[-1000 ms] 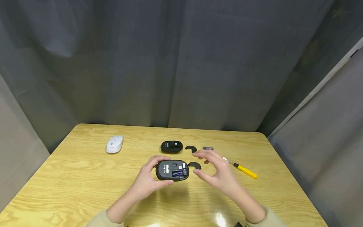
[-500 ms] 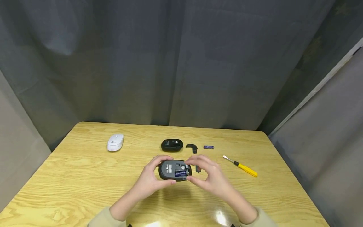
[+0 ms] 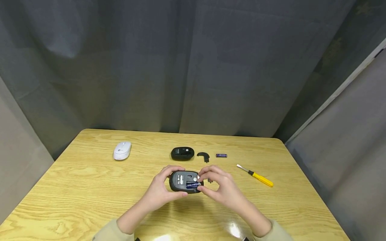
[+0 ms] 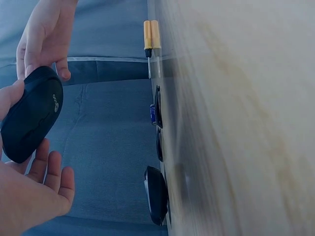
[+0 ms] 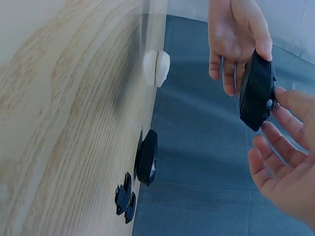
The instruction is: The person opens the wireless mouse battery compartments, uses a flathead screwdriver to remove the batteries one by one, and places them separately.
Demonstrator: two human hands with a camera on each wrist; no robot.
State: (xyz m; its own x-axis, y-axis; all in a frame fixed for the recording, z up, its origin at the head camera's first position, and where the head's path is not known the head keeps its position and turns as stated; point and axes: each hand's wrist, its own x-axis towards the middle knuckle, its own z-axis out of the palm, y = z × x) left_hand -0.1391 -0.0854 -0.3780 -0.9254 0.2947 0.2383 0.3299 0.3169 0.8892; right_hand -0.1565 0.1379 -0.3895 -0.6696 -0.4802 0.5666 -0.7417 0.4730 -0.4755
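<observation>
My left hand grips a black computer mouse by its long sides, underside up, above the table. A dark blue battery lies in the open compartment at the mouse's right end, slightly slanted. At that end, thumb and fingers of my right hand pinch the battery's tip. The right wrist view shows the metal battery tip between thumb and fingertip, at the edge of the mouse. In the left wrist view the mouse's top shell hides the battery.
Behind my hands on the wooden table lie another black mouse, a curved black cover and a loose battery. My right hand mostly hides a second cover. A yellow screwdriver lies right, a white mouse left.
My right hand has moved left from beside the mouse to its open end, and its fingers have closed on the battery's tip. The left hand keeps its grip, shifted slightly right.
</observation>
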